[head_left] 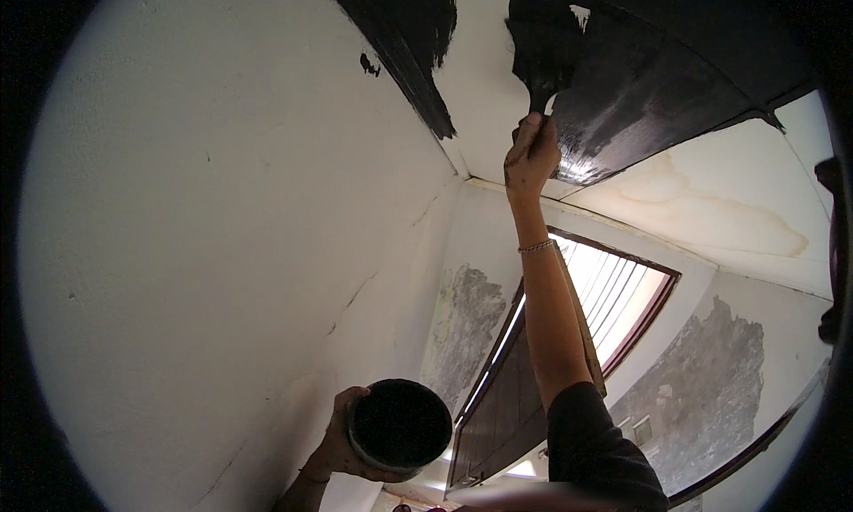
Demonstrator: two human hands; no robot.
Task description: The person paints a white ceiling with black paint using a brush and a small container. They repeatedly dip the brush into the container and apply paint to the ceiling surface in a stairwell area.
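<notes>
High overhead, my right hand (533, 164) grips the handle of a wide paintbrush (541, 84). The bristles press against the ceiling and merge with the wet black paint (653, 81) spread there. A pale unpainted strip (478, 46) of ceiling lies just left of the brush. Down at the lower middle, my left hand (336, 439) is wrapped round the side of a round tub (402, 428), whose inside looks black. How deep the paint in it is, I cannot tell.
A white wall (222, 219) with fine cracks fills the left side. Behind my right arm are a barred window (609, 285) and a dark wooden shutter (506, 405). Grey patches (697, 383) mark the far walls. An unpainted ceiling panel (702, 201) bears a brownish stain.
</notes>
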